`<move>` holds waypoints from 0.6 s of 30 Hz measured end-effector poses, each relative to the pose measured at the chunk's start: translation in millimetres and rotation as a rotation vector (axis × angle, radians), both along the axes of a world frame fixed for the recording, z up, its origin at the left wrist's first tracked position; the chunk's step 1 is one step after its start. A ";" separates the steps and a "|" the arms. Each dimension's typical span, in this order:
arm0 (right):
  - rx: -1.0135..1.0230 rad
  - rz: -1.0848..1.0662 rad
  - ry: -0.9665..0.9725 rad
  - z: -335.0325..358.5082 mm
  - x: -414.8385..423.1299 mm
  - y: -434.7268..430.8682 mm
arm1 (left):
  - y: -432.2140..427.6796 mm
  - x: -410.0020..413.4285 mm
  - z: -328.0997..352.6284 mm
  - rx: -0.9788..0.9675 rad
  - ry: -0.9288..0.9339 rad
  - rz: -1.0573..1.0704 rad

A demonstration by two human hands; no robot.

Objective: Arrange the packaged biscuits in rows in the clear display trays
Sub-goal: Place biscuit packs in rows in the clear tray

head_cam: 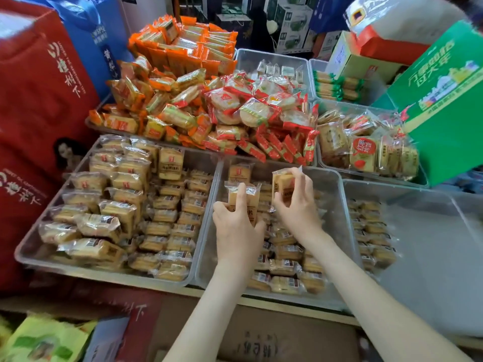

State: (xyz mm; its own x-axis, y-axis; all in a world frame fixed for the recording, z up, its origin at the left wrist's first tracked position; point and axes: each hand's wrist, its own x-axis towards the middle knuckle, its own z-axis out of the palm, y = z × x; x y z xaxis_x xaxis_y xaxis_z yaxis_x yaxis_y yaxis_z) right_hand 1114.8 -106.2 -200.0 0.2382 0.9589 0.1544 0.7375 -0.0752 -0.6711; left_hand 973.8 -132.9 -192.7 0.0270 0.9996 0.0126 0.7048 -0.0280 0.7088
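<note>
The left grip [236, 228] is curling around an upright pack [244, 195] over the middle tray [329, 184], while the right grip [296, 206] is pinching a second pack [282, 182] just beside it, slightly higher. Rows [285, 254] are lying beneath them in that tray. The left tray [23, 253] is holding more rows and a loose pile.
</note>
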 end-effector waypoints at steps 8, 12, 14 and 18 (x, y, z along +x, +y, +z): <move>-0.104 0.038 0.498 60.2 68.8 -133.1 | -58.5 63.2 40.2 0.077 -0.102 -0.191; -0.107 0.043 0.666 76.0 105.9 -183.7 | -100.4 107.7 66.4 0.184 -0.165 -0.294; -0.087 0.053 0.766 80.6 125.1 -206.2 | -122.6 130.1 75.6 0.230 -0.168 -0.329; -0.040 0.090 1.000 91.0 166.5 -246.5 | -164.9 174.0 88.2 0.232 -0.178 -0.376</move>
State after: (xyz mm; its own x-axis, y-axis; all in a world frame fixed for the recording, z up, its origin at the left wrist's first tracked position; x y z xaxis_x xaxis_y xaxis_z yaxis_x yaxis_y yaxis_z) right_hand 1281.3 -352.8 -109.0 0.1669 0.9798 -0.1101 -0.1600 -0.0832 -0.9836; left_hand 1147.8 -297.8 -104.4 0.3639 0.8909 0.2718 0.4833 -0.4300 0.7626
